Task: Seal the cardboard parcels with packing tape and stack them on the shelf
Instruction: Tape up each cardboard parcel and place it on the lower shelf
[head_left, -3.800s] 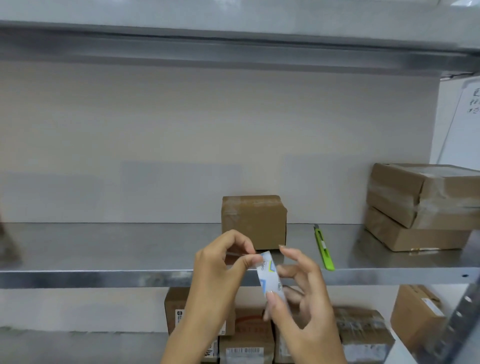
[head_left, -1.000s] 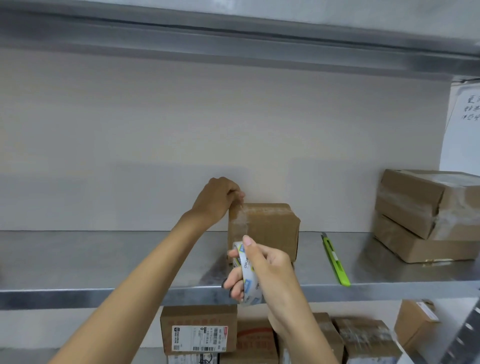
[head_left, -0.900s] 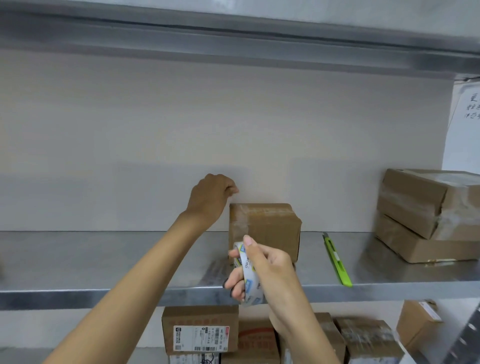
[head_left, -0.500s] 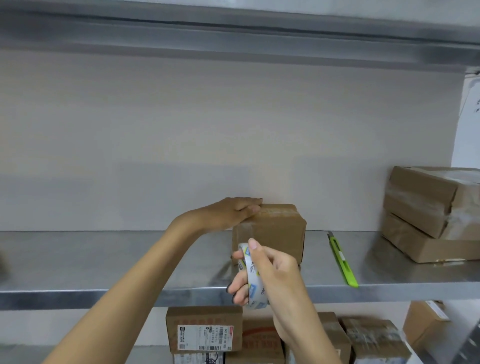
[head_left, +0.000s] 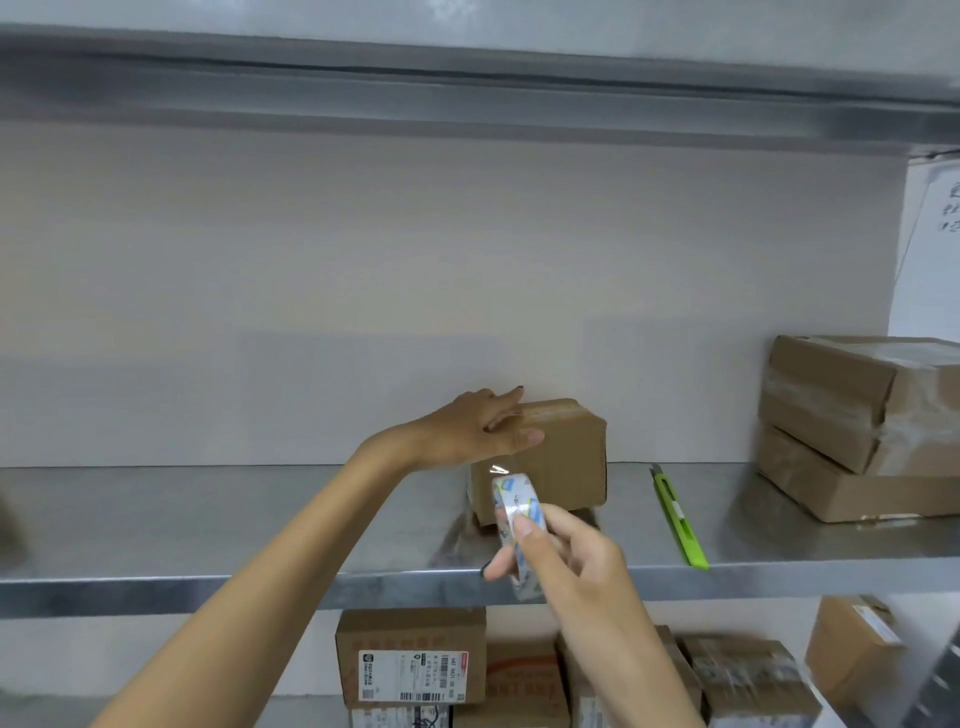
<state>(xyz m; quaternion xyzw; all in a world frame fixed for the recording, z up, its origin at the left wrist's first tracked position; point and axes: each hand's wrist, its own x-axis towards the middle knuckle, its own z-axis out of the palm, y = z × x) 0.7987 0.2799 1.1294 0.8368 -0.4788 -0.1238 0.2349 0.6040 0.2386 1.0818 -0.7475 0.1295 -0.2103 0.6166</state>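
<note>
left hand on parcel, tape roll

left hand flat, fingers straight | right hand curled, gripping

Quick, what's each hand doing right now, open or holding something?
Left hand: open, straight fingers resting on top of the small cardboard box.
Right hand: closed around the tape roll.

Left hand presses parcel; right hand grips tape roll.
</note>
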